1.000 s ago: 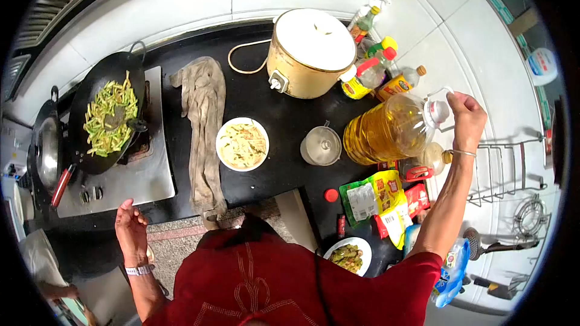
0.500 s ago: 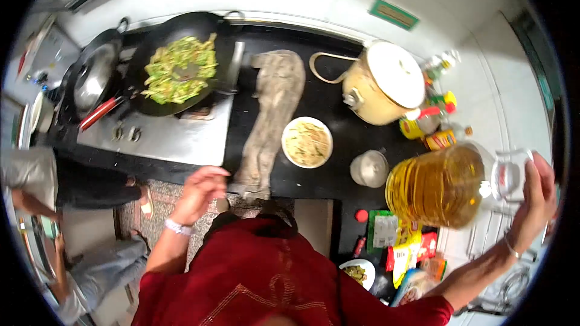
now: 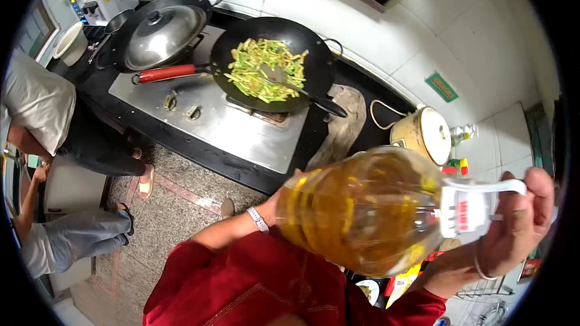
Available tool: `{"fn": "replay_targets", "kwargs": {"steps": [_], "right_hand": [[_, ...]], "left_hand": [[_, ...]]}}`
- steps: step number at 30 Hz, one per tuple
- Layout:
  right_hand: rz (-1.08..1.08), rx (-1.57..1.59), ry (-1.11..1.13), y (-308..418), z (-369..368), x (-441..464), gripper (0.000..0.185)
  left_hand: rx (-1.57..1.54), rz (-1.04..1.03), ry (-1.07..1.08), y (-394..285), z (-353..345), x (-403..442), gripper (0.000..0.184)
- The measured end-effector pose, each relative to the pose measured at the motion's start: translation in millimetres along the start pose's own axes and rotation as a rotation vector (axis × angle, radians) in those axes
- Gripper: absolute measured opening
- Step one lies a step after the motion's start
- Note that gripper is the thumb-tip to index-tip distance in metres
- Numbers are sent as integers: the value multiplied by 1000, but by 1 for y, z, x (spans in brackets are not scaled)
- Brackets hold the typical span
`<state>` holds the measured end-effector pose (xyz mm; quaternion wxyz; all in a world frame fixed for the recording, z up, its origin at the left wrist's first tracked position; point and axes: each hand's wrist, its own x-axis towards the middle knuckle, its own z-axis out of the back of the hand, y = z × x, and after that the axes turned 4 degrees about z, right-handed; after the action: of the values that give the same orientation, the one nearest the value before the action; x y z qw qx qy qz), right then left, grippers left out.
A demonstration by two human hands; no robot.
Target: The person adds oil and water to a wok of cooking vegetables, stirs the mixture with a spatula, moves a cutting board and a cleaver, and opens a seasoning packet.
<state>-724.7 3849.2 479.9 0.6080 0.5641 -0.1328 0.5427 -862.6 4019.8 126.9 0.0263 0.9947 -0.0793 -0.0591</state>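
A large clear jug of yellow cooking oil (image 3: 362, 205) is tilted on its side in front of my chest, its base to the left and its neck to the right. My right hand (image 3: 527, 220) is closed round the white handle by the cap. Against the base, my left hand (image 3: 275, 204) supports the jug; most of its fingers are hidden behind it. Ahead, a black wok (image 3: 317, 69) on the stove holds green and pale sliced vegetables (image 3: 263, 63). A spatula (image 3: 326, 104) with a black handle lies in the wok.
Left of the wok, a lidded pan (image 3: 163, 33) sits on the stove (image 3: 241, 139). A grey cloth (image 3: 347, 121) and a cream electric pot (image 3: 414, 133) are on the counter to the right. Two people (image 3: 45, 102) are at the left, partly in view. Bottles stand beyond the pot.
The oil jug has come from the right counter to in front of my chest. My left hand, free before, has moved to its base. The view has turned left toward the stove.
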Motion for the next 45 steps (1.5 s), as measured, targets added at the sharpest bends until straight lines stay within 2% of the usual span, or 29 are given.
{"fn": "replay_targets", "kwargs": {"steps": [3, 5, 6, 9, 13, 16, 19, 20, 36, 45], "right_hand": [[-81, 114, -4, 7, -85, 1, 34], [-164, 192, 68, 13, -133, 1, 28], [-227, 246, 121, 15, -153, -4, 24], [-162, 209, 474, 8, -195, -16, 19], [80, 169, 656, -4, -259, -51, 47], [-42, 342, 540, -11, -303, -78, 52], [-68, 413, 456, -23, -335, -96, 55], [-14, 401, 421, -27, -343, -98, 55], [-269, 403, 434, -69, -382, -103, 52], [-319, 403, 385, -84, -389, -102, 49]], "left_hand": [[-45, -125, 25, -17, 0, -43, 52], [-48, -221, 18, -30, 1, -75, 52], [-50, -274, 6, -36, 2, -90, 52], [-21, -417, -49, -51, 5, -132, 52], [2, -576, -143, -64, 8, -176, 52], [20, -653, -199, -71, 6, -198, 53], [31, -685, -244, -76, 2, -209, 53], [43, -698, -263, -78, 0, -213, 53], [116, -695, -408, -104, -23, -223, 54], [151, -673, -448, -111, -31, -218, 55]]}}
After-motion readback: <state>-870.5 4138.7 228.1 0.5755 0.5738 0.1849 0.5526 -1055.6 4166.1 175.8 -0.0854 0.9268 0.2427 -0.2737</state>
